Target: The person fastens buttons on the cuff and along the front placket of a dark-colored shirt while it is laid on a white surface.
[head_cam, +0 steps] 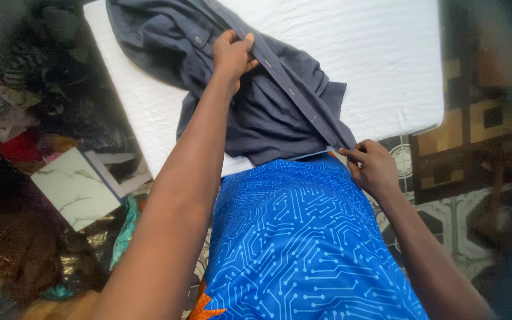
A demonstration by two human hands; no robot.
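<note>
View from the head camera, looking down: a dark grey button-front shirt (268, 112) lies rumpled on a white padded surface (386, 53), its upper part reaching toward the far left corner and its lower hem hanging at the near edge; the left hand (232, 56) is stretched forward over the middle of the garment, fingers and thumb pinched closed on the buttoned front strip (285, 86); the right hand (373, 166) sits at the near edge of the surface, thumb and fingertips closed on the lower end of the same strip, so that the strip runs taut and diagonal between the two hands; the person's blue patterned garment (303, 237) fills the lower centre, touching the near edge of the surface; a heap of mixed clothes (25, 95) lies on the floor at left, with a pale marbled tile (75, 186) beside it; patterned floor tiles (463, 142) show at right.
</note>
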